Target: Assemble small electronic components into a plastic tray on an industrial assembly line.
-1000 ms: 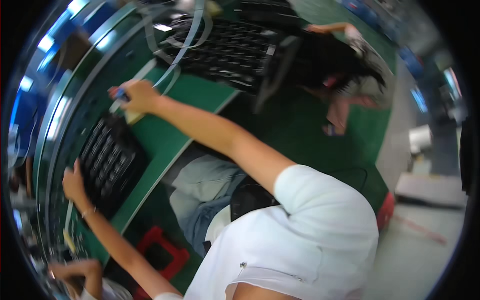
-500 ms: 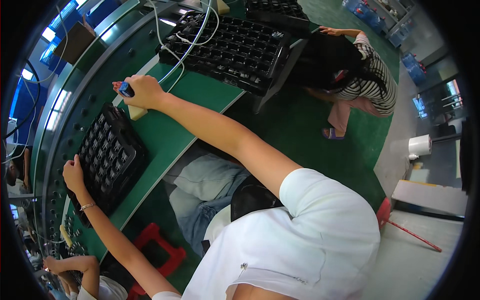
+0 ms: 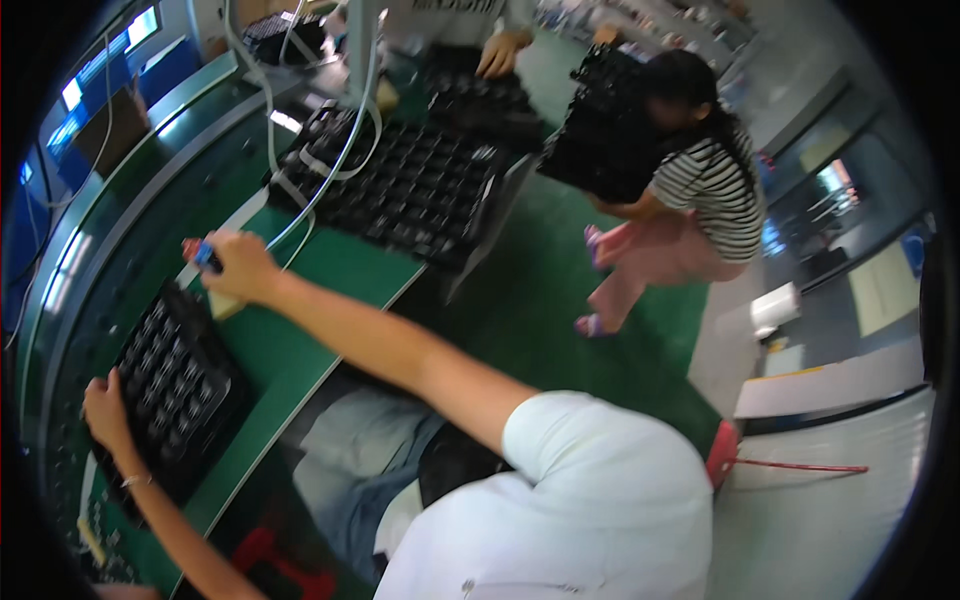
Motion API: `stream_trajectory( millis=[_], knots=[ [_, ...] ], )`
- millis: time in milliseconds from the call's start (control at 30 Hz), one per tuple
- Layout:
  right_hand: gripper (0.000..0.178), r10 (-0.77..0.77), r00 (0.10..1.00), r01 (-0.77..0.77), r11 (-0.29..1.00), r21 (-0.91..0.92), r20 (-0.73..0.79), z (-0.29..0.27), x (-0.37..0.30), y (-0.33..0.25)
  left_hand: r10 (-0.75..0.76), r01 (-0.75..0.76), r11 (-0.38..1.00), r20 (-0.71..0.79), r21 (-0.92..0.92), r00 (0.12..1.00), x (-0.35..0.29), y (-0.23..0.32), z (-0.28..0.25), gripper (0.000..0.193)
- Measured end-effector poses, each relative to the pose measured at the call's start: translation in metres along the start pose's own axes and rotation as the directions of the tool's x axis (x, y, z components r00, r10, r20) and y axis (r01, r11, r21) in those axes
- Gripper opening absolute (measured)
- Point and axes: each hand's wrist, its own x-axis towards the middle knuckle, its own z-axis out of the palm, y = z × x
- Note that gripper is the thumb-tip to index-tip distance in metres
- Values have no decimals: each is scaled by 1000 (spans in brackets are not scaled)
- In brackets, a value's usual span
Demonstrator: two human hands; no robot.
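A black tray with rows of square pockets lies on the green worktop, beside a roller conveyor. At its far-left edge my left hand is closed on the rim, thumb up. My right hand is closed round a small blue-and-red hand tool, whose kind I cannot make out. It is above the tray's far end. A pale hose runs down to just behind that hand. Beneath the hand is a yellowish block.
A larger black pocketed tray lies farther along the bench under dangling cables. Another person's hand rests on a tray behind it. On the right a crouching co-worker holds a black tray. Below the bench is a red stool.
The view has turned, so the bench sits lower and farther left. The co-worker has come up holding a black tray. Another person's hand has appeared at the back. Both my hands keep their holds.
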Motion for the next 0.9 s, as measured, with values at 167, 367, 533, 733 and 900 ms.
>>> stream_trajectory(
  millis=[167,367,533,733,900],
  knots=[
    [28,-2,1000,1,996,90,17,2,-4,-7,21,-40,947,-65,-318,998,19,-45,43,40],
    [27,1,1000,-1,998,65,2,-14,-9,-2,55,-53,936,-5,-349,998,17,-30,59,36],
    [30,-9,1000,8,997,74,20,-12,1,-7,39,-60,941,-68,-332,997,20,-37,55,35],
    [32,7,980,-14,999,33,198,-16,4,-8,37,-52,970,-66,-236,997,-35,66,-59,33],
    [32,82,995,-66,965,-255,54,-28,8,15,-25,11,922,-31,-386,999,-27,75,-50,22]
  ],
)
